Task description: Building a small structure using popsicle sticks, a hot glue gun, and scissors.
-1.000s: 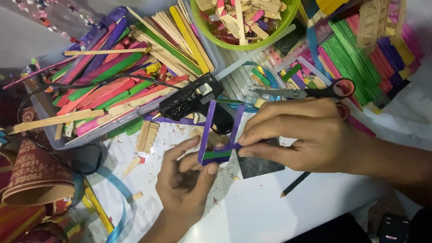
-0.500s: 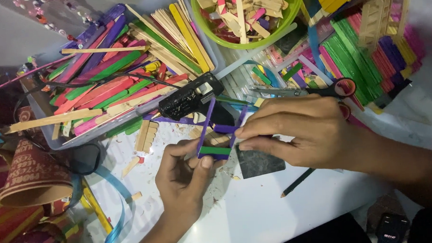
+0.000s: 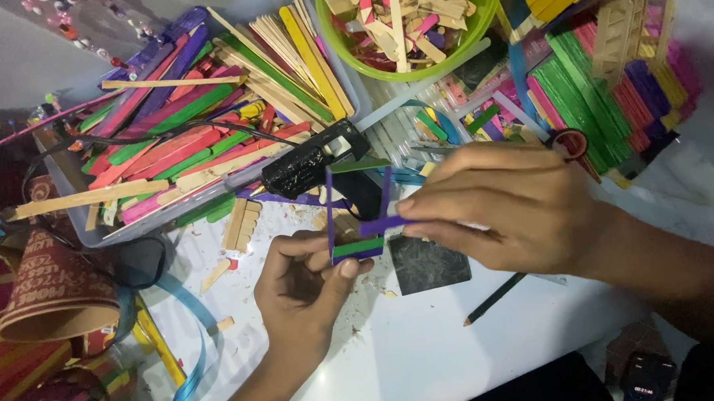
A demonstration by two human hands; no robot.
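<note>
A small square frame of purple and green craft sticks (image 3: 359,216) is held above the white table. My left hand (image 3: 303,293) grips its lower left corner from below, thumb on the green bottom stick. My right hand (image 3: 506,207) comes in from the right and pinches a short purple stick (image 3: 383,223) laid across the frame's middle. A black glue gun (image 3: 312,164) lies just behind the frame, resting against the stick tray.
A clear tray (image 3: 81,226) of coloured sticks fills the upper left. A green bowl (image 3: 447,59) of stick pieces sits at the top. Stacked coloured sticks (image 3: 606,81) lie upper right. A dark square tile (image 3: 427,263), a pencil (image 3: 495,298) and a paper cup (image 3: 47,286) are nearby.
My right hand has brought a short purple stick across the frame's middle. The frame has shifted slightly right and upright between both hands.
</note>
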